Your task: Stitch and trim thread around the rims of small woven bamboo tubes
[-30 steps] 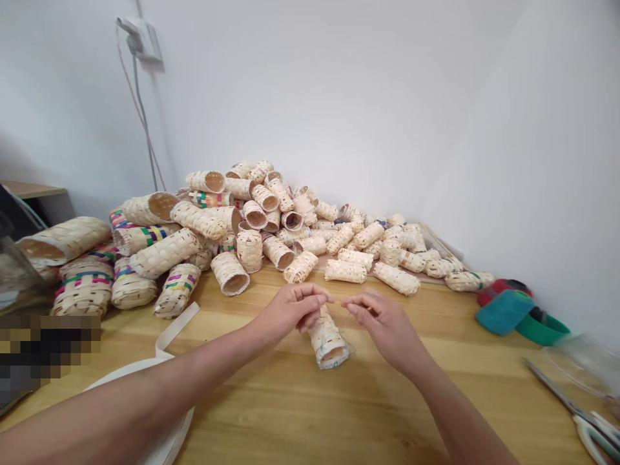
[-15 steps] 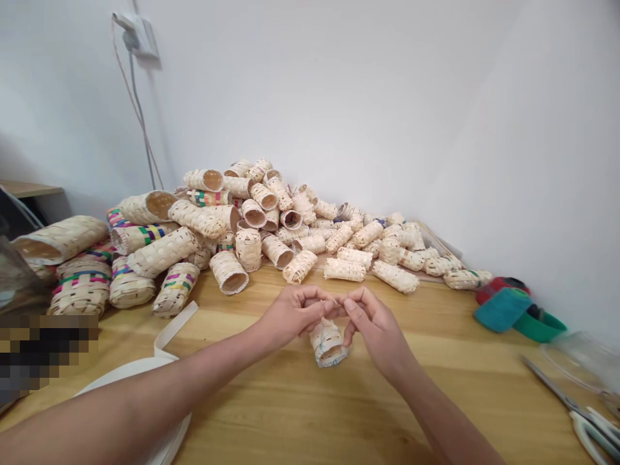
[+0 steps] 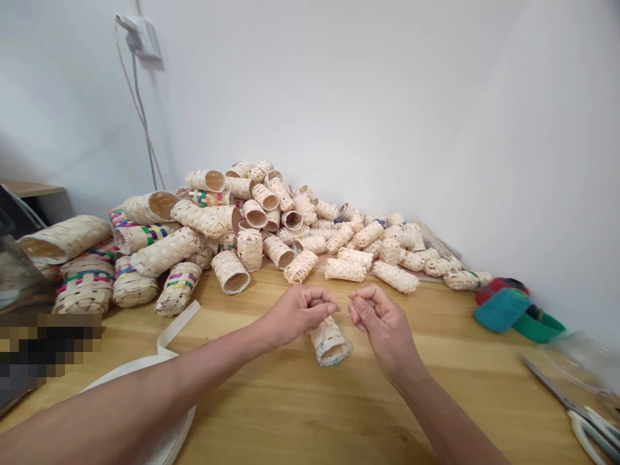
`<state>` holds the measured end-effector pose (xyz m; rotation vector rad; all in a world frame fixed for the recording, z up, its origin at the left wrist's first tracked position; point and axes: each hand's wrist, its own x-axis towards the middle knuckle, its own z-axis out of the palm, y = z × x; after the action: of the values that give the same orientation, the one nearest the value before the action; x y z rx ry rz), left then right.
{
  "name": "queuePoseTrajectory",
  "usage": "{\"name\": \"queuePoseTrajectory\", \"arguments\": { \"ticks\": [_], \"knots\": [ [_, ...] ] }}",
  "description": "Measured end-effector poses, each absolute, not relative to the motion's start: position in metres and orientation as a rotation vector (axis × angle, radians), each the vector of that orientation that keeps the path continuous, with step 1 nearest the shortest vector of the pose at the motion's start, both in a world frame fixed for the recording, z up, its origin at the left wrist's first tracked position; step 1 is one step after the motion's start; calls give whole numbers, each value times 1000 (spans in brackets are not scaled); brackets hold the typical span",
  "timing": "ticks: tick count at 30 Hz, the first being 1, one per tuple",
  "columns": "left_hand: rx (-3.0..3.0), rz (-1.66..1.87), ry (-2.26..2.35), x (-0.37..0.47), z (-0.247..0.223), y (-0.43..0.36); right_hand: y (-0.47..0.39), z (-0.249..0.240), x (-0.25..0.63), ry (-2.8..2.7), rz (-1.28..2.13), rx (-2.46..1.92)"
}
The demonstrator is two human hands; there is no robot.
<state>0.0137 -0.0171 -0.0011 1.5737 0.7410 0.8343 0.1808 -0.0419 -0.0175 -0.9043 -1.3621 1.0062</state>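
Close in front of me, a small woven tube basket (image 3: 329, 341) lies on the wooden table with its mouth toward me and blue-grey thread about its rim. My left hand (image 3: 303, 315) hovers over the basket's far end, thumb and fingers pinched together. To its right, my right hand (image 3: 380, 316) is closed in a pinch too, a small gap from the left. Faint thin strands show near the basket between the hands. What sits in either pinch is too fine to make out.
Behind the hands, a large heap of woven baskets (image 3: 249, 252) leans toward the wall. Scissors (image 3: 564, 397) and thread spools (image 3: 504, 309) lie on the right. A white strap roll (image 3: 167, 445) is under my left forearm. A power socket (image 3: 148, 39) with cables is on the wall.
My hands were touching above the basket and are now apart, the right one moved rightward with its fingers curled tighter. The basket stays in nearly the same place.
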Motion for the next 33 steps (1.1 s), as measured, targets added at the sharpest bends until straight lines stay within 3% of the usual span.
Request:
{"name": "queuePoseTrajectory", "arguments": {
  "ticks": [26, 33],
  "knots": [
    [1528, 872, 829, 5, -14, -2, -29, -11, 193, -1064, 1085, -760],
    [1816, 1015, 910, 5, -6, -8, -29, -18, 192, -1114, 1075, -776]
  ]
}}
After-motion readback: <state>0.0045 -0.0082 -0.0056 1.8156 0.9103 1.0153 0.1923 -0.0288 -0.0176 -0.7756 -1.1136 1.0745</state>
